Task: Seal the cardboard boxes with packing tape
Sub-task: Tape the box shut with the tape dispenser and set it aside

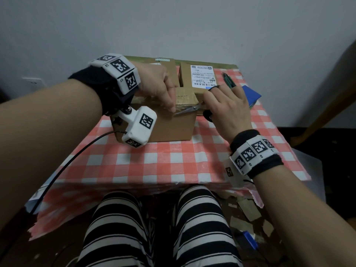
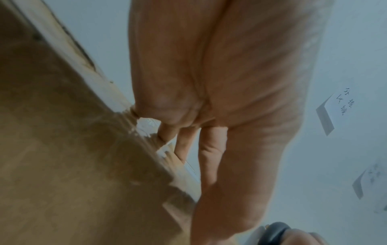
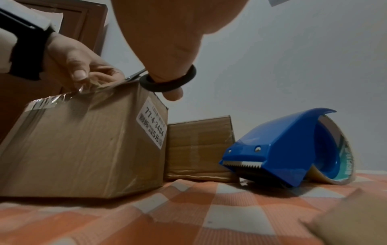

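A cardboard box (image 1: 173, 124) stands on the red-and-white checked tablecloth (image 1: 154, 160), its long axis running left to right across the table, with a strip of clear packing tape (image 3: 62, 97) laid along its top and folded down over the near edge. The left hand (image 1: 156, 87) rests on top of the box, its thumb and fingers pinching a loose, crinkled end of the tape at the near top edge. The right hand (image 1: 227, 108) grips a pair of scissors (image 1: 189, 109) with black loop handles, thumb and fingers curled through the loops; the blades point left, toward the left hand's fingertips, and lie along the box's near top edge, with the tape just beyond their tips. From the head view the blades look nearly together, though how far they part cannot be told. A second cardboard box (image 1: 200, 78) with a white shipping label sits just behind the first, touching or nearly touching it. To the right, well clear of both hands, a blue tape dispenser (image 3: 293, 149) lies on the tablecloth, its serrated cutter pointing toward the boxes. A dark pen (image 1: 229, 80) lies near the second box.
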